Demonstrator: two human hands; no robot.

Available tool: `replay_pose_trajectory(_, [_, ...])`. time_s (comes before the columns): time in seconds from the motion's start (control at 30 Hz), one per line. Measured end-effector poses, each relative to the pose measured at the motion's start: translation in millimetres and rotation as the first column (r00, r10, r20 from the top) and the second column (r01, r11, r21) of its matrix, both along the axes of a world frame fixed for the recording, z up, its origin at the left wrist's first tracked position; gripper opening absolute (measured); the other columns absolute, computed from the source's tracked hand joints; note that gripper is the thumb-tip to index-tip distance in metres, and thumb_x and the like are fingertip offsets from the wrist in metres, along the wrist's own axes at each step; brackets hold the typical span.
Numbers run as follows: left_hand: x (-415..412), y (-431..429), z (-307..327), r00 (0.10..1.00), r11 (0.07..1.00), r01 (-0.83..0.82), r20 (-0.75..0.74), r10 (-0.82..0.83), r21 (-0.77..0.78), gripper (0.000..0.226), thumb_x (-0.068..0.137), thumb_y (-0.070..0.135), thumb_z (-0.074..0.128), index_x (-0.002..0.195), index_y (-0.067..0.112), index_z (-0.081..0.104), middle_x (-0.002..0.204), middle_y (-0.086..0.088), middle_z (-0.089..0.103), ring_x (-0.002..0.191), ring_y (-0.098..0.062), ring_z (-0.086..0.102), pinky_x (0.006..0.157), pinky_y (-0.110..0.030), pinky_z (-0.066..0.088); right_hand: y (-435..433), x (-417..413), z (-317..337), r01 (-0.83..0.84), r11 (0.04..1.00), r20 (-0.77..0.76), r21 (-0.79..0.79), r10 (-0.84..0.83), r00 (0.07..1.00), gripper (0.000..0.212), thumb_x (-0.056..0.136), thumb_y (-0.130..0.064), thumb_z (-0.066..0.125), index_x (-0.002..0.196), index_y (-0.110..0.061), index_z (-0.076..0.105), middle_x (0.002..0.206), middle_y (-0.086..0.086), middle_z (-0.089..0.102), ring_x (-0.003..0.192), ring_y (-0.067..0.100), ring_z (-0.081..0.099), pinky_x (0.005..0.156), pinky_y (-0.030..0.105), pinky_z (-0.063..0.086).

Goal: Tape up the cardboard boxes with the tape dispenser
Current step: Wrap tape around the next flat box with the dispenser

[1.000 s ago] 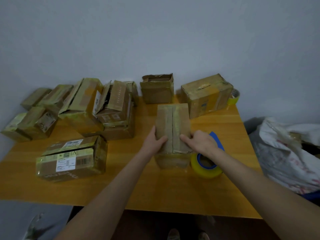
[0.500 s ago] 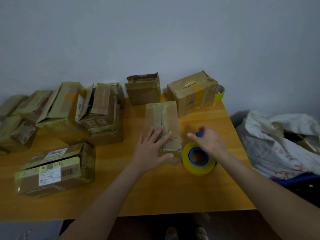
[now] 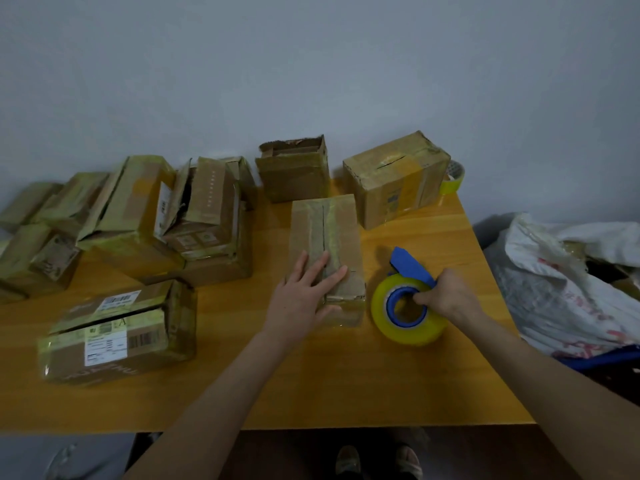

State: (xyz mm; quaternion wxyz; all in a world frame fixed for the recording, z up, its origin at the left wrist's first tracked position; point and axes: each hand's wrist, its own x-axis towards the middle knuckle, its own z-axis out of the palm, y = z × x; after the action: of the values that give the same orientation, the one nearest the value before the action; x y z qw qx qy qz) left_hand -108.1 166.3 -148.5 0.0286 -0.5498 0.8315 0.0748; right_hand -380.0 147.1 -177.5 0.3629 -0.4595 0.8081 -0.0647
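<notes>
A narrow cardboard box (image 3: 325,237) lies lengthwise at the centre of the frame on a wooden table (image 3: 311,382), its two top flaps meeting along a middle seam under yellowish tape. The left hand (image 3: 301,299) rests flat on the box's near end, fingers straight and slightly spread, with the thumb at the near edge. Just right of the box stands the blue tape dispenser (image 3: 405,313) with its yellow roll. The right hand (image 3: 448,296) grips it, fingers curled round the blue frame and fingertips hooked into the roll's core.

At lower left a taped box (image 3: 117,334) carries white shipping labels with barcodes. Their print is too small to read, and the writing along its lower front face is blurred. More taped boxes (image 3: 131,209) are heaped at the left. At upper centre sits an open-topped box (image 3: 294,174), with a larger box (image 3: 394,178) beside it. A spare tape roll (image 3: 453,180) peeks out behind that one. A white plastic bag (image 3: 568,285) lies at the right edge.
</notes>
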Motion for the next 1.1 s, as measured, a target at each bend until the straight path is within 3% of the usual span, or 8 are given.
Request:
replay_pose_trajectory(0.17, [-3.0, 0.6, 4.3, 1.0, 1.0, -0.015, 0.025, 0.015, 0.012, 0.071, 0.091, 0.06, 0.043, 0.146, 0.051, 0.0, 0.161, 0.011, -0.007, 0.147, -0.023, -0.011, 0.115, -0.047, 0.023, -4.4, 13.3, 19.3, -0.224, 0.975, -0.108, -0.012, 0.222, 0.969, 0.064, 0.073, -0.034, 0.079, 0.118, -0.021, 0.036, 0.113, 0.007, 0.041, 0.086, 0.028, 0.053, 0.067, 0.038, 0.048])
replay_pose_trajectory(0.4, [0.5, 0.5, 0.5, 1.0, 1.0, -0.008, -0.017, 0.009, 0.016, 0.071, 0.09, 0.059, 0.046, 0.147, 0.05, 0.004, 0.161, 0.011, -0.005, 0.148, -0.023, -0.01, 0.116, -0.05, 0.024, 3.4, 8.9, 17.6, -0.093, 0.993, 0.391, -0.071, 0.114, 0.913, 0.061, 0.074, -0.024, 0.082, 0.123, -0.015, 0.046, 0.105, 0.001, 0.056, 0.085, 0.014, 0.058, 0.062, 0.027, 0.047])
replay_pose_trajectory(0.57, [-5.2, -0.4, 21.7, 0.97, 0.996, -0.088, -0.23, 0.082, -0.017, 0.073, 0.086, 0.071, 0.037, 0.149, 0.036, 0.024, 0.159, 0.005, 0.02, 0.146, -0.02, 0.018, 0.116, -0.053, 0.02, 5.5, -14.8, 61.4, -0.139, 0.956, 0.409, -0.259, 0.239, 0.881, 0.057, 0.073, -0.019, 0.085, 0.121, -0.019, 0.053, 0.108, -0.002, 0.059, 0.095, 0.016, 0.06, 0.072, 0.026, 0.048])
replay_pose_trajectory(0.67, [-21.2, -6.9, 54.6, 0.611, 0.903, -0.389, -0.682, 0.402, 0.184, 0.065, 0.091, 0.057, 0.048, 0.143, 0.018, 0.04, 0.14, 0.0, 0.049, 0.122, -0.015, 0.051, 0.1, -0.038, 0.046, 4.3, -29.4, 106.5, -0.231, 0.913, 0.402, -0.337, 0.361, 0.842, 0.064, 0.07, -0.02, 0.087, 0.124, -0.024, 0.052, 0.114, -0.003, 0.058, 0.099, 0.015, 0.061, 0.079, 0.029, 0.048])
replay_pose_trajectory(0.77, [-31.2, -14.2, 81.4, 0.093, 0.665, -0.142, -0.659, 0.747, 0.734, 0.073, 0.087, 0.065, 0.044, 0.133, 0.009, 0.049, 0.123, -0.007, 0.062, 0.106, -0.02, 0.062, 0.085, -0.034, 0.054, 8.7, -27.0, 144.3, -0.358, 0.841, 0.363, -0.406, 0.508, 0.781, 0.077, 0.054, -0.035, 0.088, 0.122, -0.033, 0.052, 0.115, -0.007, 0.059, 0.098, 0.008, 0.063, 0.08, 0.026, 0.05])
replay_pose_trajectory(0.87, [-33.4, -10.7, 93.3, 0.066, 0.552, 0.04, -0.554, 0.83, 0.833, 0.066, 0.086, 0.064, 0.046, 0.117, 0.008, 0.061, 0.099, -0.004, 0.071, 0.088, -0.019, 0.066, 0.073, -0.031, 0.053, 13.2, -12.1, 165.9, -0.495, 0.756, 0.292, -0.428, 0.634, 0.717, 0.076, 0.052, -0.036, 0.086, 0.119, -0.04, 0.049, 0.114, -0.013, 0.058, 0.096, 0.001, 0.062, 0.079, 0.024, 0.052])
replay_pose_trajectory(0.97, [-29.7, -4.3, 96.3, 0.007, 0.547, 0.052, -0.548, 0.836, 0.836, 0.031, 0.093, 0.035, 0.057, 0.102, 0.007, 0.064, 0.073, 0.0, 0.07, 0.067, -0.012, 0.064, 0.063, -0.025, 0.052, 12.5, 1.0, 168.8, -0.6, 0.689, 0.221, -0.405, 0.711, 0.667, 0.068, 0.069, -0.012, 0.086, 0.121, -0.035, 0.049, 0.112, -0.013, 0.057, 0.095, 0.002, 0.061, 0.071, 0.019, 0.051])
replay_pose_trajectory(1.1, [-12.7, 0.0, 91.0, -0.011, 0.575, 0.021, -0.575, 0.818, 0.818, 0.021, 0.092, 0.026, 0.059, 0.102, 0.008, 0.064, 0.083, -0.004, 0.069, 0.07, -0.011, 0.064, 0.062, -0.024, 0.052, 10.6, 11.4, 164.2, -0.654, 0.644, 0.17, -0.397, 0.752, 0.637, 0.063, 0.072, -0.01, 0.083, 0.117, -0.036, 0.048, 0.111, -0.012, 0.058, 0.096, 0.003, 0.06, 0.076, 0.021, 0.052])
